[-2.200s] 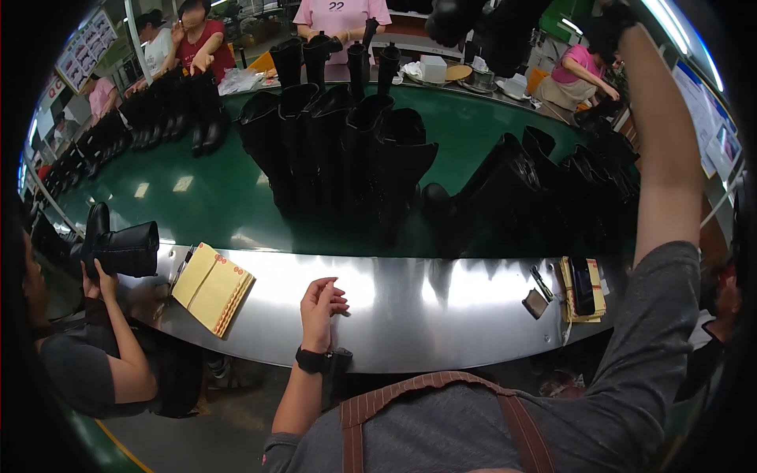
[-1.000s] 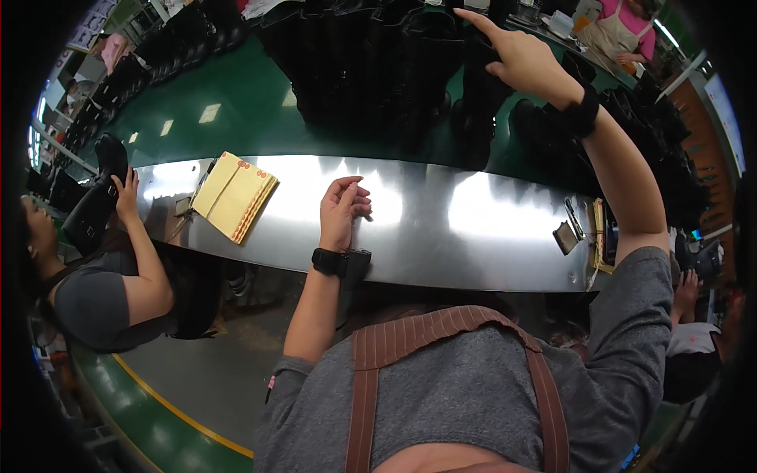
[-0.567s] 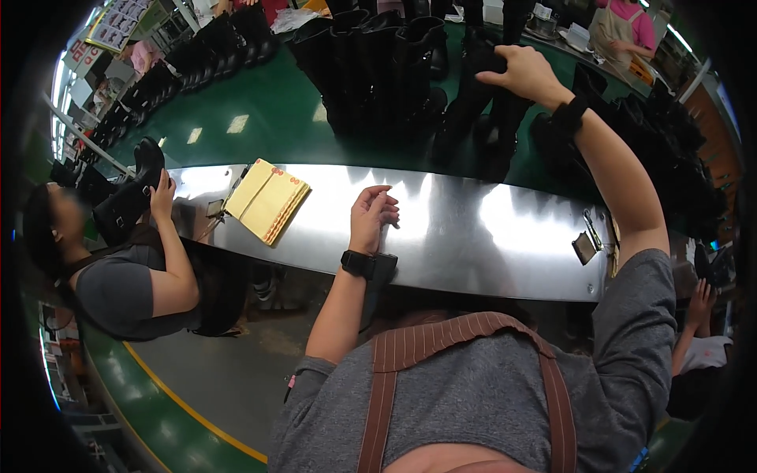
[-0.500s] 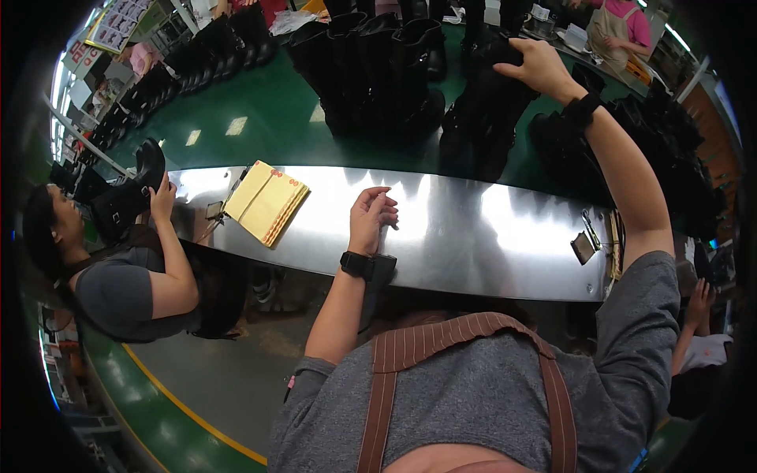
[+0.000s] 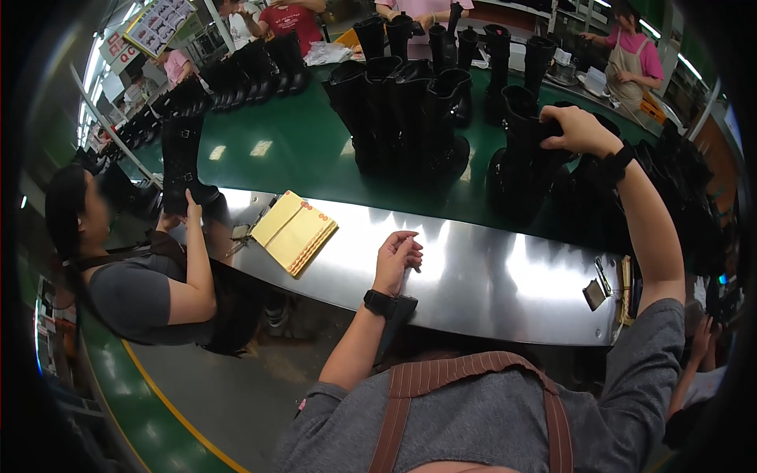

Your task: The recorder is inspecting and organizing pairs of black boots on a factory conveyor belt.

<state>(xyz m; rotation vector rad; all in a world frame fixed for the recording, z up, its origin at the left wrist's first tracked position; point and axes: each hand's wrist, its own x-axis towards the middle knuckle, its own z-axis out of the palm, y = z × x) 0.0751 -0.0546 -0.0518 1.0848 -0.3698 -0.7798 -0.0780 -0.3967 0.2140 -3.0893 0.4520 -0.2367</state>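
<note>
My right hand reaches over the green worktop, its thumb and fingers around the upper shaft of a black boot. Another tall black boot stands close against it on the left. My left hand is low over the metal front strip, fingers loosely bent and slightly apart, with nothing visible in it. A cluster of tall black boots stands upright on the worktop beyond my left hand.
Left of my left hand lies a yellow pad of paper. Black boots are heaped at the right. A co-worker on the left holds a black buckled boot. A small dark square item lies on the strip's right end.
The view has tilted up, showing more of the far side. My right hand stays on the boot, and my left hand keeps its pose. The co-worker's boot has swung upright.
</note>
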